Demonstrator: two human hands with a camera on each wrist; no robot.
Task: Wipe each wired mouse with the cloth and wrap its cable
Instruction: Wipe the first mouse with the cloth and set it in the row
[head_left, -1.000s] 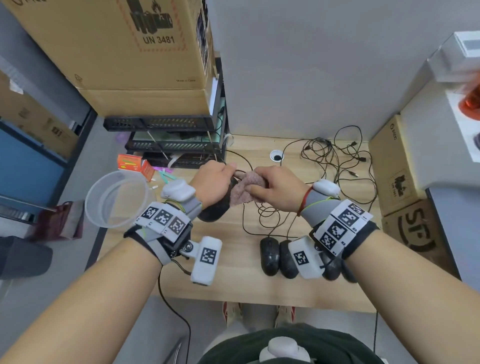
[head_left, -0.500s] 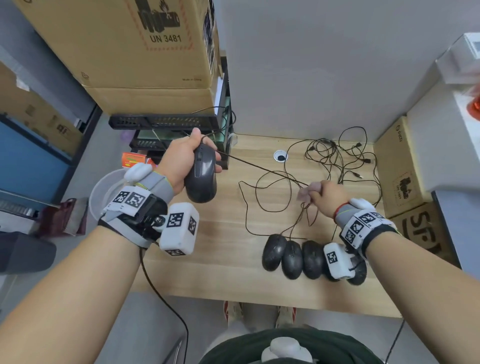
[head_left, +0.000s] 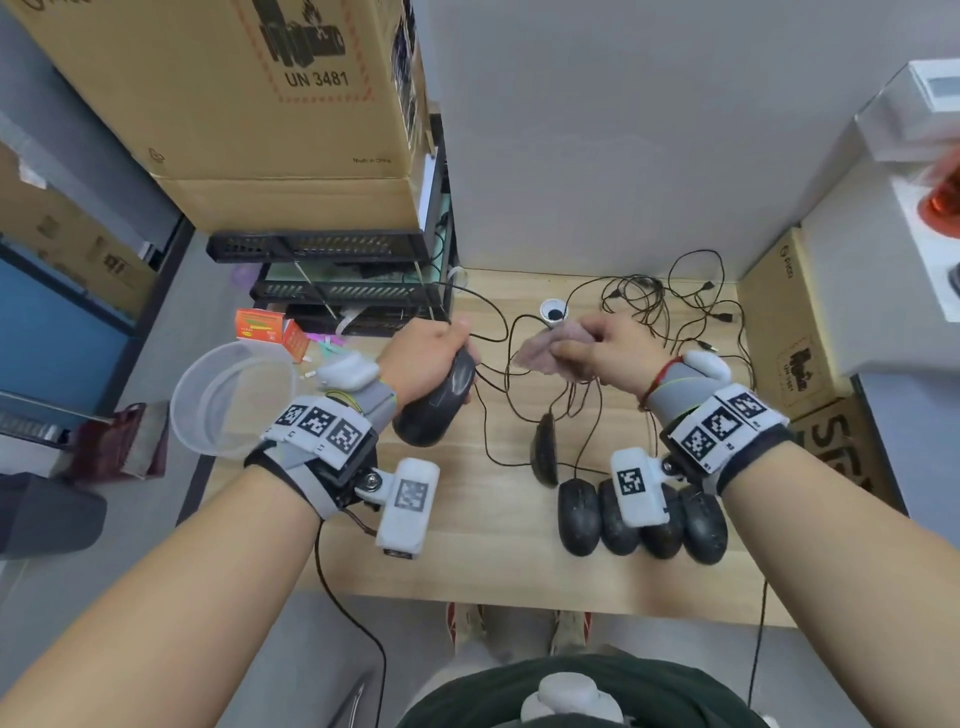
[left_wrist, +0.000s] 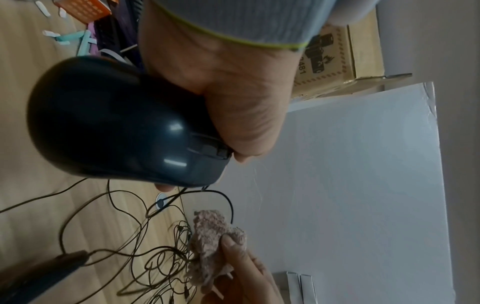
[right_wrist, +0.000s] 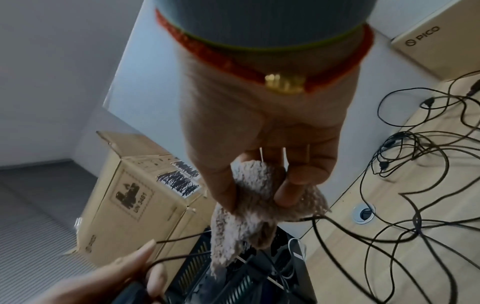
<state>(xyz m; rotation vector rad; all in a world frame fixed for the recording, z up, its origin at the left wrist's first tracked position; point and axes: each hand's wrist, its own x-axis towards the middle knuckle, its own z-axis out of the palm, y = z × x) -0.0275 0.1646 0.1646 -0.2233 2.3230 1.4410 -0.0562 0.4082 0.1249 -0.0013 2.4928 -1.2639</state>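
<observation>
Black mouse (head_left: 435, 399) gripped in raised left hand (head_left: 422, 352); right hand (head_left: 608, 349) apparently pinches cloth (head_left: 546, 351) around cable (right_wrist: 337, 236).

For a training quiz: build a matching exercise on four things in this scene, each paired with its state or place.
Things:
1. held mouse
2. cloth
3. tipped mouse
4. plastic basin

States:
A. on its side on the desk
B. bunched in the right hand
C. off the desk's left edge
D. gripped in the left hand

Pairs: 1-D, 2-B, 3-A, 4-C
</observation>
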